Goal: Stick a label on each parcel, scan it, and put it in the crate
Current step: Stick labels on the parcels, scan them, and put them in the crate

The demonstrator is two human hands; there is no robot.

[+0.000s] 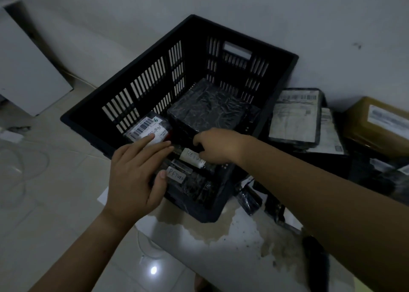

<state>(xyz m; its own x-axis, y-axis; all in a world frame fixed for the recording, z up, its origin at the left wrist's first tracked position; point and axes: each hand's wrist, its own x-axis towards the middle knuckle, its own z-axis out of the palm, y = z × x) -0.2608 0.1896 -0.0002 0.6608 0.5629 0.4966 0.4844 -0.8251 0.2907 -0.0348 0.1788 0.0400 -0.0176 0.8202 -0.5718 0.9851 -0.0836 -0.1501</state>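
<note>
head view: left hand (137, 170) flat on parcels (145, 127) in crate (88, 108); right hand (218, 145) grips labelled parcel (191, 159).

Single head-worn wide-angle view, facing forward and down, close above the crate (194, 48)

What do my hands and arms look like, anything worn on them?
The left forearm and right forearm are bare, with no sleeves in view. The left hand and right hand wear no gloves; no ring, watch or bracelet shows.
</note>
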